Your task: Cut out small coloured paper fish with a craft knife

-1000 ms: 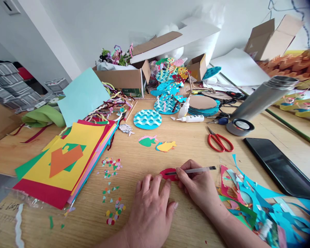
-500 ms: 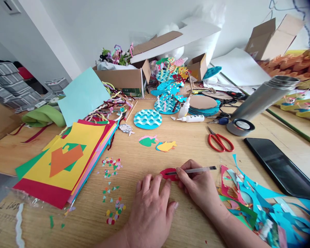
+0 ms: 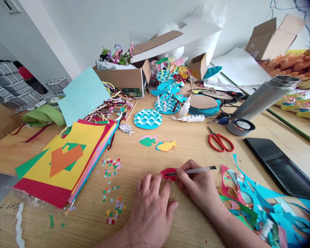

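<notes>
A red paper piece (image 3: 167, 172) lies flat on the wooden table between my hands. My right hand (image 3: 196, 184) pinches a slim pen (image 3: 200, 169), whose dark tip rests over the red paper. My left hand (image 3: 152, 206) lies palm down with its fingers spread, fingertips at the paper's near left edge. Beyond them are a green and pink fish cutout (image 3: 148, 141) and a yellow fish cutout (image 3: 167, 146) with blue and orange edges beneath. Small confetti dots and triangles (image 3: 113, 199) lie to the left.
Red-handled scissors (image 3: 220, 141), a black phone (image 3: 279, 165) and blue paper scraps (image 3: 271, 206) are on the right. A steel flask (image 3: 265, 98) stands behind. Coloured paper sheets (image 3: 64, 162) are stacked at left. Glue bottles (image 3: 193, 118) and a wavy blue disc (image 3: 147, 119) lie farther back.
</notes>
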A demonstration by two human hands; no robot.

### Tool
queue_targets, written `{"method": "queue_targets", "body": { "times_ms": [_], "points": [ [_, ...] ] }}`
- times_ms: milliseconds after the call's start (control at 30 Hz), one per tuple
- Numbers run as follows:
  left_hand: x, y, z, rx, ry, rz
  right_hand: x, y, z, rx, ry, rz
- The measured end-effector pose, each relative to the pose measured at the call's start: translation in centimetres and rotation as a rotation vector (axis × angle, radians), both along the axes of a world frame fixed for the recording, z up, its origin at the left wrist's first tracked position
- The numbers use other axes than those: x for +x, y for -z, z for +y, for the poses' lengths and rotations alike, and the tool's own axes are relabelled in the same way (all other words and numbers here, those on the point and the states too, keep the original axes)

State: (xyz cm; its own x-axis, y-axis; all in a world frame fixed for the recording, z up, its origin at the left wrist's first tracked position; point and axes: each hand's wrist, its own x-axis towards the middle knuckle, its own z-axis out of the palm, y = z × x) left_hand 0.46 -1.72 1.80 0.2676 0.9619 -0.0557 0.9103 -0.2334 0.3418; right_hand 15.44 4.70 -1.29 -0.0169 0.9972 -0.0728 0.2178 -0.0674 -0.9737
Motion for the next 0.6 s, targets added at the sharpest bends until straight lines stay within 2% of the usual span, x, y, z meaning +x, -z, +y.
{"method": "queue_targets", "body": {
  "times_ms": [133, 400, 600],
  "points": [
    [0.04, -0.16, 0.17, -0.021, -0.005, 0.007, -0.11, -0.52, -0.18, -0.018, 0.012, 0.014],
    [0.05, -0.07, 0.06, -0.016, -0.004, 0.011, 0.06, 0.01, 0.03, 0.004, -0.004, -0.004],
    [0.09, -0.09, 0.11, -0.03, -0.003, -0.004, -0.07, -0.53, -0.15, 0.007, -0.006, 0.004]
  ]
}}
